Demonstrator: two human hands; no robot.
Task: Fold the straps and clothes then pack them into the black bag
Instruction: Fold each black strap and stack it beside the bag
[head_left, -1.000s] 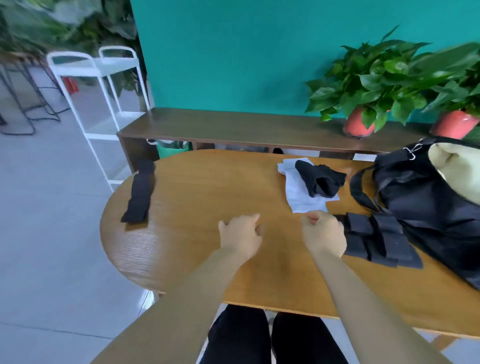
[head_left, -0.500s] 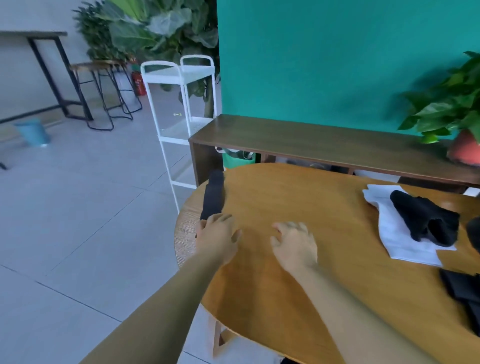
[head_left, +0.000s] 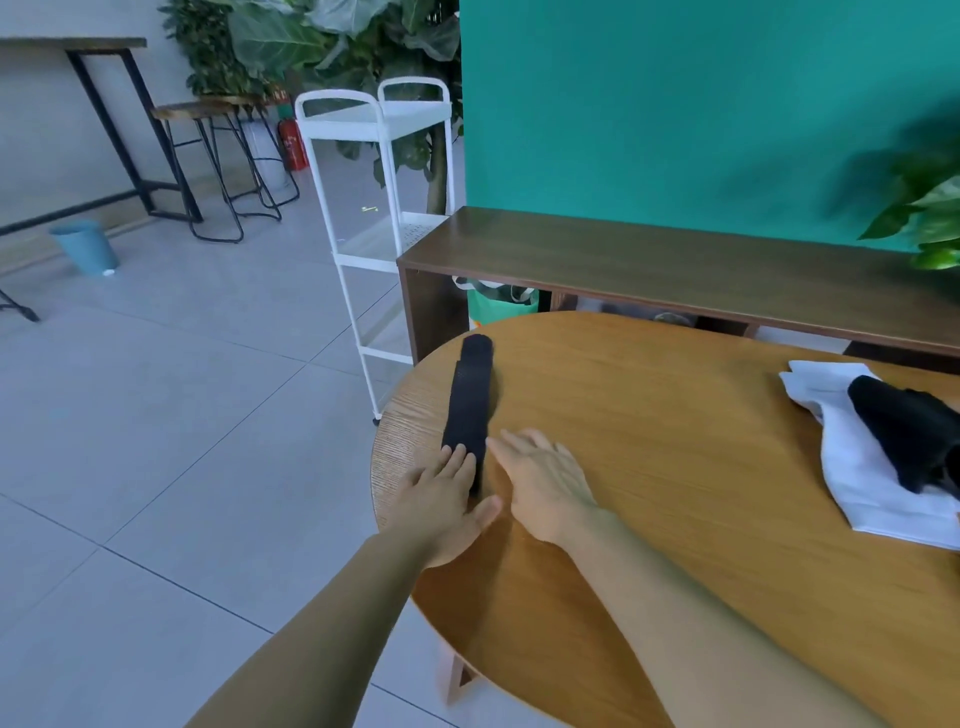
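Head view is showing two bare forearms reaching forward over the near left part of a wooden table (head_left: 675, 519). Nearest, the left hand (head_left: 447, 499) is lying flat with straight fingers (head_left: 460, 462) pressing down on the near end of a black strap (head_left: 470, 400), its thumb sticking out to the right across the wood. Just beside it, the right hand (head_left: 540, 483) is resting palm down on the table, fingers spread and relaxed, gripping nothing; its fingertips are sitting right at the strap's right edge, and whether they are touching it cannot be told. The strap is lying as a long narrow band along the table's left edge, running away from the person, with its far end rolled over. Farther right, at the picture's edge, a white cloth (head_left: 862, 483) is lying spread on the table, and a bunched black garment (head_left: 904, 431) is sitting on top of it. Beyond the table a dark bench (head_left: 675, 249) is standing against a teal wall (head_left: 675, 93), with a green bag (head_left: 498, 306) sitting underneath and plant (head_left: 935, 218) leaves hanging in at the right. Left of the bench a white cart (head_left: 374, 124) is standing on the tiled floor. Farther back, stools (head_left: 218, 156) and a blue bin (head_left: 85, 247) are standing near a tall table.
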